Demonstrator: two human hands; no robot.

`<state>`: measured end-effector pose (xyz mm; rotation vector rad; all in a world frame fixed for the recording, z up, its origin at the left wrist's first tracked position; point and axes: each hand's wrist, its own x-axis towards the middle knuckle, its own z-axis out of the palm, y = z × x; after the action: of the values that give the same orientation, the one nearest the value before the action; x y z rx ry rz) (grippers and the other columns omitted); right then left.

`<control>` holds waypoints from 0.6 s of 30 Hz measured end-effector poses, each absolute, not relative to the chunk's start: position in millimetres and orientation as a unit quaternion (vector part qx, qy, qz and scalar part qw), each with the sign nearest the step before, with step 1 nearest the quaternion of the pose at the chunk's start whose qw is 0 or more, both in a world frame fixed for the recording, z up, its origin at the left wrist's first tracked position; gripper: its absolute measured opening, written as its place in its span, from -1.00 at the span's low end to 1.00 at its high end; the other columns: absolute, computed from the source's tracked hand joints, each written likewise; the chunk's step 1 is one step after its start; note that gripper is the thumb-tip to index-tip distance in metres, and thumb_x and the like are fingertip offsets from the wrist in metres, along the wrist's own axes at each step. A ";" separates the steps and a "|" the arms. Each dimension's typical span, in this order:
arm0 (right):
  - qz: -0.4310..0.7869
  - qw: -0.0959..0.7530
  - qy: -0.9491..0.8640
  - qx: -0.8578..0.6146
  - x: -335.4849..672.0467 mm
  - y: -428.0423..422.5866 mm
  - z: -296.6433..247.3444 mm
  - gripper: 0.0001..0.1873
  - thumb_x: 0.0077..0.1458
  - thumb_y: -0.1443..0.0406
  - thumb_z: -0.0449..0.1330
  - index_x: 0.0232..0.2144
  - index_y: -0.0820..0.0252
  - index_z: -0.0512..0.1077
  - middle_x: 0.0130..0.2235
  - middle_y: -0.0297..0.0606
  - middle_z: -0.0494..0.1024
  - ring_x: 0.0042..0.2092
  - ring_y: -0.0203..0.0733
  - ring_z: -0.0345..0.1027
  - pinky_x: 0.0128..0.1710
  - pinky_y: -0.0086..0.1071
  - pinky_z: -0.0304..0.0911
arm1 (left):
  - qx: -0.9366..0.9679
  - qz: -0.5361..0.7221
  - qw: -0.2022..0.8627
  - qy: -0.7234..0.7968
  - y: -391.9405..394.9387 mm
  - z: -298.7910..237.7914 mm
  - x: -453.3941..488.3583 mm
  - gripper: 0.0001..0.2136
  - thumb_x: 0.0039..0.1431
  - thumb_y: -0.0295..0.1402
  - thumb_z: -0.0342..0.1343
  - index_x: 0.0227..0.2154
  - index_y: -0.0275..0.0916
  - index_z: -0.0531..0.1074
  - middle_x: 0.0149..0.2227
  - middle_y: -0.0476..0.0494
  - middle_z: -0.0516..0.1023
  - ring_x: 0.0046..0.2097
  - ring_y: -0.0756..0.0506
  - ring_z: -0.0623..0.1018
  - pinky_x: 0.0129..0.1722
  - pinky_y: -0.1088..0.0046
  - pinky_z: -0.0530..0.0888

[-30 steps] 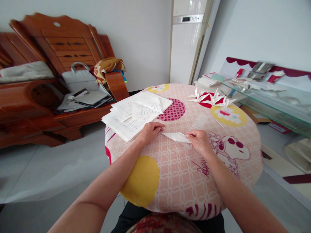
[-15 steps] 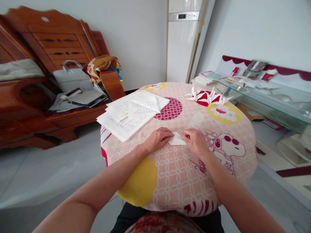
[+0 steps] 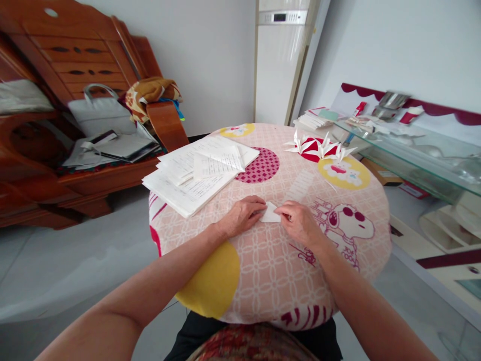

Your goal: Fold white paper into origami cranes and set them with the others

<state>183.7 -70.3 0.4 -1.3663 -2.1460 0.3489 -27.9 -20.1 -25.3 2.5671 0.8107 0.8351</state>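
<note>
A small folded piece of white paper (image 3: 270, 214) lies on the round table (image 3: 263, 281), which has a pink patterned cloth. My left hand (image 3: 242, 216) presses on the paper's left side with its fingers curled over the edge. My right hand (image 3: 298, 222) pinches the paper's right side. Both hands rest on the cloth and nearly meet over the paper, so most of it is hidden.
A stack of printed sheets (image 3: 195, 170) lies at the table's far left. Several folded white paper cranes (image 3: 319, 148) stand at the far right. A wooden bench (image 3: 75, 125) with a bag is to the left, a glass shelf (image 3: 413, 150) to the right, a white appliance (image 3: 278, 60) behind.
The paper was a longer strip a second ago; it is now folded shorter, and my two hands have come closer together over it. The view has shifted slightly right.
</note>
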 end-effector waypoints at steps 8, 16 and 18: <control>0.097 0.328 -0.828 -0.445 192.5 -80.5 -11.0 -0.68 0.00 0.57 0.07 -0.43 0.21 0.59 -0.38 -0.20 0.54 -0.30 -0.18 0.38 -0.28 -0.34 0.26 | 0.888 0.306 0.205 0.275 -19.8 -20.0 -28.7 -0.87 0.23 -0.50 0.06 -0.28 -0.26 0.51 -0.14 -0.17 0.56 -0.11 -0.08 0.56 -0.10 0.41 0.47; 0.014 0.283 -0.864 -0.417 195.7 -101.7 -16.2 -0.67 0.07 0.56 0.04 -0.43 0.22 0.57 -0.35 -0.13 0.52 -0.24 -0.09 0.35 -0.24 -0.27 0.28 | 0.892 0.299 0.208 0.268 -20.9 -17.8 -29.8 -0.85 0.27 -0.35 0.11 -0.21 -0.25 0.55 -0.12 -0.20 0.55 -0.12 -0.09 0.55 -0.12 0.38 0.49; 0.021 0.295 -0.858 -0.420 196.1 -105.3 -16.9 -0.66 0.06 0.57 0.03 -0.41 0.23 0.57 -0.32 -0.12 0.53 -0.23 -0.09 0.36 -0.22 -0.27 0.30 | 0.899 0.294 0.191 0.262 -20.8 -19.2 -29.6 -0.78 0.28 -0.29 0.10 -0.12 -0.24 0.55 -0.08 -0.24 0.54 -0.06 -0.13 0.54 -0.06 0.32 0.49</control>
<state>196.1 -105.3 -16.9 -1.1177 -2.2823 0.0570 -29.6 -20.8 -19.2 2.5266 0.7347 0.8257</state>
